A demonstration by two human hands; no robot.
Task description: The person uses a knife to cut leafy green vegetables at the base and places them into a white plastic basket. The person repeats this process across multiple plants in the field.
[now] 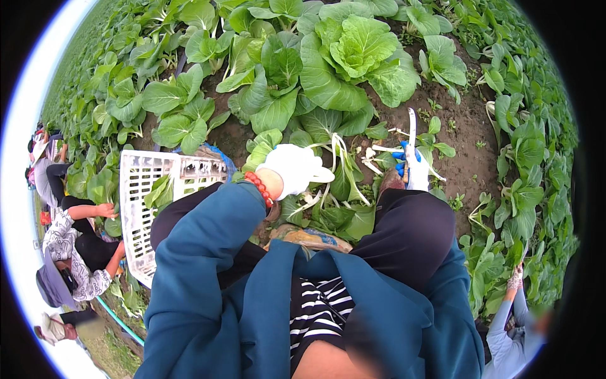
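I squat low between the rows, knees wide, so both hands can reach the ground ahead of me. My left hand [295, 169], in a white glove, curls around the pale stalks of a cut green [334, 183], fingers pressed together on the base of it. I hold it close to my knee and off the soil, stalks gathered, so the leaves stay in one bunch rather than falling apart. The red bead bracelet [259, 188] sits at the cuff, where my teal sleeve [202, 252] ends.

My right hand [413, 170] is mostly hidden behind my right knee. I see a white glove with a blue part and a thin pale blade [411, 123] rising from it, which I take for a knife held upright, point away from me and clear of my other hand. Whether those fingers are wrapped tight on the handle I cannot tell from here.

Trimmed white stalk scraps [372, 158] lie on the bare dirt [464, 136] between my hands, dropped where they fall. The white crate [142, 208] stands tipped at my left, near the left hand, with a few leaves already in it. Uncut greens [350, 60] grow just ahead, a big head in reach. Other people crouch along the row to my left [76, 243], and someone's gloved hand [516, 278] works in the leaves at my right.
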